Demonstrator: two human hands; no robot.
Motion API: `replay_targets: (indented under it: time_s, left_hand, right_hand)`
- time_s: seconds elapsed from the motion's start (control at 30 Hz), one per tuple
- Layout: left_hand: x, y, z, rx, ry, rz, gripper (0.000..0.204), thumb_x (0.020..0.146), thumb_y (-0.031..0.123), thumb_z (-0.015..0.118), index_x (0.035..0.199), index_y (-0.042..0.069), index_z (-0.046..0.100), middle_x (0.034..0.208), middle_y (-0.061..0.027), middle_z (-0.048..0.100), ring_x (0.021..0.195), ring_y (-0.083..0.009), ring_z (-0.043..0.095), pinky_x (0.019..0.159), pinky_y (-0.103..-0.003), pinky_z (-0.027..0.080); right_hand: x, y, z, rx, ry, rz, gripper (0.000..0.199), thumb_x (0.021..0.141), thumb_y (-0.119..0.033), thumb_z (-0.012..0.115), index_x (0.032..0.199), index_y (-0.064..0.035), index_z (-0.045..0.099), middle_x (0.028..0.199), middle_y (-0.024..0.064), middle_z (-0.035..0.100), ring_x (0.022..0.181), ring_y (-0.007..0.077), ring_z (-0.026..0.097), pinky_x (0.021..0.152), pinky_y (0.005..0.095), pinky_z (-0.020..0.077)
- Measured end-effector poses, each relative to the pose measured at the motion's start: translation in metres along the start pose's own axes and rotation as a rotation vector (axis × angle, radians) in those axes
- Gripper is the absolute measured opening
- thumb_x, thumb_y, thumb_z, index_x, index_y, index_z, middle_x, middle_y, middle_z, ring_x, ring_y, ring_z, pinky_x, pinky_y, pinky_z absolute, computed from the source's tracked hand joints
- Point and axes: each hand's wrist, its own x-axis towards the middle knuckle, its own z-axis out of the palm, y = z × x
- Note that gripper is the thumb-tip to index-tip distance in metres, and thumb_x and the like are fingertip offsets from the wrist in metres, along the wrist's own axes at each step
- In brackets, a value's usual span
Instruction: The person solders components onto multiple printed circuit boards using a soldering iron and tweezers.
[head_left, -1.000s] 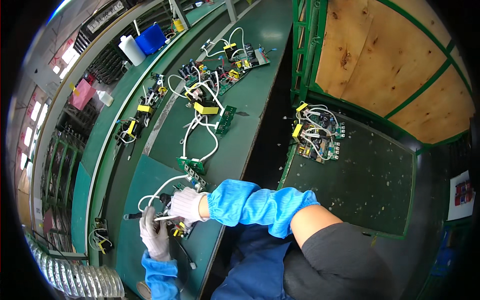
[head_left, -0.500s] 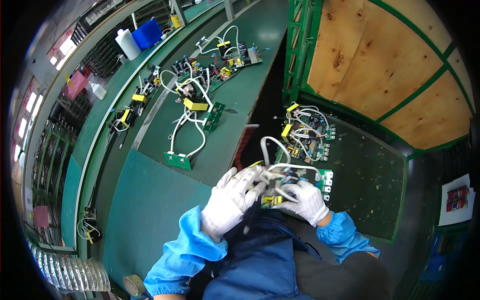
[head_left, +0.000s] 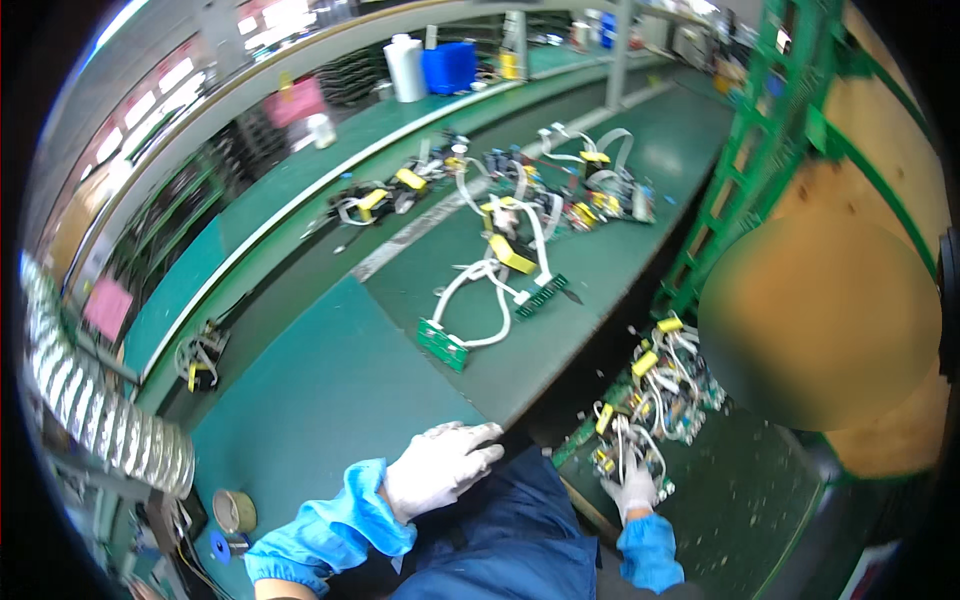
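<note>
My right hand (head_left: 635, 490), in a white glove, has its fingers on a circuit board (head_left: 603, 460) with white cables and yellow parts. This board rests at the near end of a row on the dark green surface to my right. Its fingertips are partly lost among the cables. Over the near edge of the bench, my left hand (head_left: 445, 468) is gloved too, its fingers stretched out with nothing in them. More cabled circuit boards (head_left: 680, 385) lie just beyond the one at my right hand. On the bench ahead sits another board assembly (head_left: 513, 254), two small green boards hanging off its white cables.
Several more board assemblies (head_left: 600, 200) lie farther along the green bench (head_left: 330, 390). A tape roll (head_left: 234, 511) and a silvery duct (head_left: 110, 400) are at the left. A white bottle (head_left: 405, 70) and blue container (head_left: 448, 68) stand behind. A green metal frame (head_left: 725, 170) rises at the right.
The circuit board has gone from between both hands down to the surface at my right. My left hand has let go of it and is apart. The view has turned left.
</note>
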Motion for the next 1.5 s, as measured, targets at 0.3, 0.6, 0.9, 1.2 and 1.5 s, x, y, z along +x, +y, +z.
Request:
replay_targets:
  time_s: [0.3,0.6,0.9,1.2,1.5]
  left_hand:
    - [-0.098,-0.196,-0.097,0.280,0.506,-0.886,0.058,0.079,0.028,0.071,0.127,0.004,0.050,0.129,-0.0197,0.051,0.116,-0.0367,0.053,0.098,-0.041,0.046]
    - [0.089,-0.358,-0.119,0.123,0.498,-0.873,0.092,0.069,0.043,0.077,0.142,0.008,0.033,0.140,-0.0278,0.037,0.125,-0.0445,0.043,0.105,-0.046,0.039]
    - [0.196,-0.460,-0.085,0.360,0.224,-1.187,0.065,0.064,0.036,0.079,0.123,0.017,0.058,0.132,-0.0188,0.042,0.127,-0.0398,0.037,0.098,-0.060,0.039]
    - [0.107,-0.431,-0.138,0.176,0.532,-0.965,0.049,0.061,0.027,0.079,0.102,0.009,0.061,0.098,-0.0189,0.060,0.094,-0.0381,0.057,0.082,-0.049,0.048]
    - [-0.016,-0.242,-0.258,0.676,0.632,-0.838,0.049,0.054,0.018,0.079,0.099,0.007,0.063,0.097,-0.0181,0.060,0.095,-0.0373,0.055,0.085,-0.044,0.047]
  right_hand:
    - [0.122,-0.234,-0.236,0.048,0.483,-0.853,0.036,0.081,-0.024,0.070,0.112,-0.0073,0.064,0.094,0.0136,0.066,0.088,0.0324,0.063,0.075,0.0426,0.0511]
    - [0.375,-0.565,-0.201,-0.767,0.200,-0.955,0.083,0.066,-0.055,0.078,0.136,-0.0258,0.045,0.117,0.0138,0.060,0.105,0.0334,0.060,0.087,0.0490,0.0483]
    - [0.487,-0.606,-0.108,-0.706,0.054,-0.997,0.073,0.074,-0.033,0.077,0.136,-0.0223,0.039,0.101,0.0133,0.069,0.093,0.0317,0.068,0.075,0.0457,0.0530]
    - [0.427,-0.602,-0.158,-0.589,0.395,-1.169,0.010,0.088,-0.018,0.055,0.095,-0.0144,0.062,0.087,0.0079,0.070,0.081,0.0269,0.070,0.065,0.0397,0.0551]
    - [0.297,-0.564,-0.221,-0.667,0.480,-1.332,0.007,0.085,-0.022,0.059,0.085,-0.0155,0.061,0.074,0.0074,0.069,0.068,0.0250,0.070,0.053,0.0373,0.0523]
